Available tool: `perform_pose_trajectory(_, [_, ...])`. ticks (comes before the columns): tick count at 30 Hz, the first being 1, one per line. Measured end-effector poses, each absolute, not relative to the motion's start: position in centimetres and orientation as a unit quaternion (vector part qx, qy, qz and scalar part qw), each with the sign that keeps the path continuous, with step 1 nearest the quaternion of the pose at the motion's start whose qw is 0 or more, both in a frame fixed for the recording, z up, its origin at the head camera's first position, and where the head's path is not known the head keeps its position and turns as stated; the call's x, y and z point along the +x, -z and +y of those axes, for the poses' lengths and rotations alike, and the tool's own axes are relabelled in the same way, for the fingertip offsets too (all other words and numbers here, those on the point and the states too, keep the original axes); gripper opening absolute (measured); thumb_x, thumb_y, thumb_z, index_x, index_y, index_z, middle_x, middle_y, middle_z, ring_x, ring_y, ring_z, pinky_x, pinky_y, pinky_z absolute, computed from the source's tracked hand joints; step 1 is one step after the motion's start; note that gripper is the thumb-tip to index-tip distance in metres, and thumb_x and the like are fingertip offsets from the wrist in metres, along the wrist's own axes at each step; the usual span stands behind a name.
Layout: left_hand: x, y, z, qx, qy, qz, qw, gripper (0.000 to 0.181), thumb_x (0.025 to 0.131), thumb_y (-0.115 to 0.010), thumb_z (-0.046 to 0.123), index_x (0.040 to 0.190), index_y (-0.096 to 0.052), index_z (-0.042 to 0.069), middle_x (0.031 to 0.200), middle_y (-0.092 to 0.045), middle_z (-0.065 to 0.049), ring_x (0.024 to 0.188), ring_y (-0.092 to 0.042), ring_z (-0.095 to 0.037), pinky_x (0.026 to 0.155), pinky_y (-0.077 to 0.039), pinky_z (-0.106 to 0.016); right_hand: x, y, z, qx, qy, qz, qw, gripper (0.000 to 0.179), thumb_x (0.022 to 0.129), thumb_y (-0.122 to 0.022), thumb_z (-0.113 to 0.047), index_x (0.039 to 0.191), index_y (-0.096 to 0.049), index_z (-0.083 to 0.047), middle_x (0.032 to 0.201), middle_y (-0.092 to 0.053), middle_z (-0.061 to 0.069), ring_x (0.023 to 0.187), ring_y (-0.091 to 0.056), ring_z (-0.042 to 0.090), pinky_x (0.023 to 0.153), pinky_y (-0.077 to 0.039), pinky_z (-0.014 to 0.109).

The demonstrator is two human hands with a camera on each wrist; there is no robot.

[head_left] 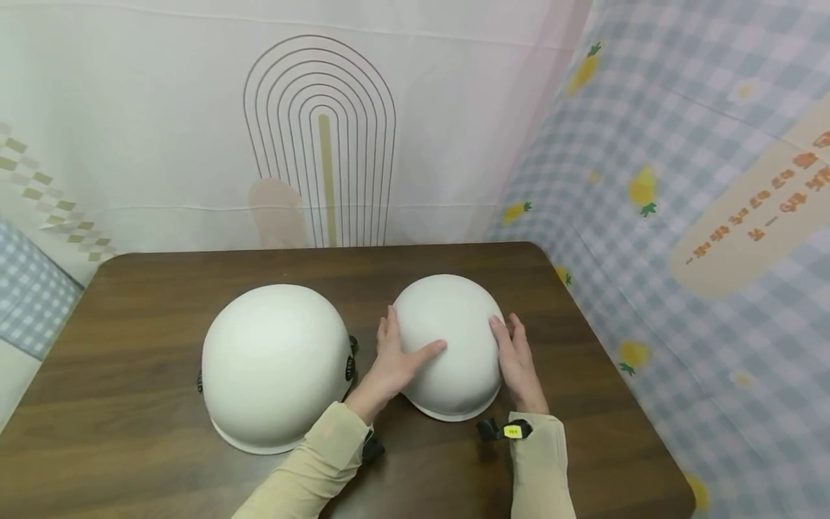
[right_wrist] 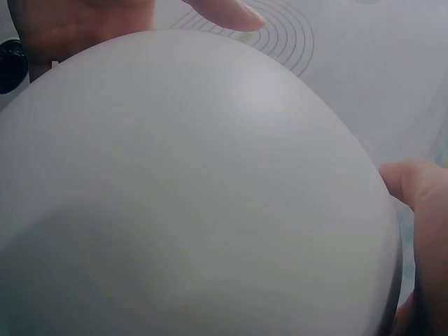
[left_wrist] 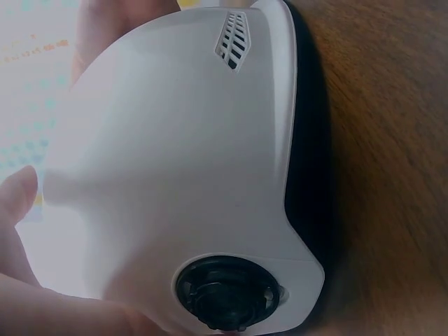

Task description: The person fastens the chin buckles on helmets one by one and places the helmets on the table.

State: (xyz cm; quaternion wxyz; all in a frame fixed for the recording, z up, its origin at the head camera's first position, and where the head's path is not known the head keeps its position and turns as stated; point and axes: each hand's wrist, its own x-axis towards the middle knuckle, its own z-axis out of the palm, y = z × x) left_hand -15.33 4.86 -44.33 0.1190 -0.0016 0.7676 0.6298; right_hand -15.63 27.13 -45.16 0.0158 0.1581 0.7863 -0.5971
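Head view shows you bracing the white helmet [head_left: 465,328], at the right of the desk [head_left: 603,447], between widely spread left hand [head_left: 395,364] and right hand [head_left: 518,367], apparently positioning it; moving it next calls for even pressure.

This was a cloth-screened table corner: an arch-print hanging [head_left: 324,137] and a pineapple-print gingham hanging [head_left: 648,252] bordered a brown wood-grain table [head_left: 130,346].

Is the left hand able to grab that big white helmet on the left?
Probably yes: the left hand is close to the left helmet, with nothing between them. It would have to leave the right helmet first.
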Motion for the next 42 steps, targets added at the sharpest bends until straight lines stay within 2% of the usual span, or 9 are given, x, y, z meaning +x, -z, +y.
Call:
perform_pose_trajectory(5, [-15.4,44.4,5.1,0.0,-0.626,0.771,0.117,0.117,0.078,-0.076,0.052,0.157,0.003,0.02,0.16,0.005,-0.019,0.145,-0.001,-0.042,0.106,-0.023,-0.064,-15.6,45.1,27.2,0.155,0.589,0.793,0.026,0.097,0.09,-0.043,-0.072,0.157,-0.004,-0.014,0.161,-0.009,0.013,0.146,-0.013,0.033,0.113,-0.017,0.055])
perform_pose_trajectory(12, [-15.4,44.1,4.9,0.002,-0.612,0.782,0.117,0.117,0.078,-0.076,0.052,0.157,0.002,0.017,0.16,0.003,-0.021,0.144,-0.005,-0.044,0.105,-0.026,-0.064,-15.7,44.8,26.7,0.149,0.585,0.797,0.026,0.092,0.089,-0.04,-0.074,0.156,-0.017,-0.015,0.158,-0.022,0.014,0.141,-0.026,0.035,0.108,-0.024,0.059])
perform_pose_trajectory(28, [-15.4,43.7,5.0,0.006,-0.618,0.777,0.122,0.117,0.079,-0.076,0.051,0.157,0.004,0.016,0.16,0.006,-0.021,0.143,-0.008,-0.045,0.105,-0.027,-0.062,-15.7,44.2,26.4,0.155,0.562,0.812,-0.008,0.09,0.089,-0.042,-0.074,0.157,-0.02,-0.019,0.159,-0.021,0.007,0.144,-0.022,0.03,0.111,-0.022,0.057])
perform_pose_trajectory(36, [-15.5,43.7,5.1,0.01,-0.625,0.771,0.122,0.116,0.079,-0.077,0.049,0.157,0.001,0.014,0.16,0.003,-0.019,0.142,-0.017,-0.041,0.105,-0.03,-0.058,-15.4,43.3,26.3,0.168,0.545,0.821,-0.013,0.092,0.087,-0.042,-0.076,0.157,-0.019,-0.02,0.16,-0.02,0.006,0.145,-0.02,0.028,0.112,-0.02,0.056])
perform_pose_trajectory(38, [-15.5,43.8,5.1,0.012,-0.632,0.765,0.124,0.118,0.078,-0.077,0.049,0.157,0.004,0.016,0.16,0.003,-0.017,0.143,-0.016,-0.04,0.106,-0.029,-0.058,-15.2,43.0,26.4,0.163,0.544,0.823,-0.018,0.092,0.087,-0.042,-0.075,0.157,-0.02,-0.02,0.16,-0.021,0.006,0.144,-0.021,0.028,0.112,-0.02,0.057])
perform_pose_trajectory(42, [-15.3,43.8,5.2,0.015,-0.646,0.753,0.126,0.119,0.078,-0.078,0.049,0.156,0.01,0.027,0.161,0.004,-0.014,0.145,-0.009,-0.038,0.107,-0.027,-0.059,-14.8,42.4,26.4,0.15,0.542,0.827,-0.026,0.09,0.088,-0.043,-0.074,0.157,-0.02,-0.02,0.159,-0.022,0.006,0.144,-0.022,0.029,0.111,-0.021,0.057])
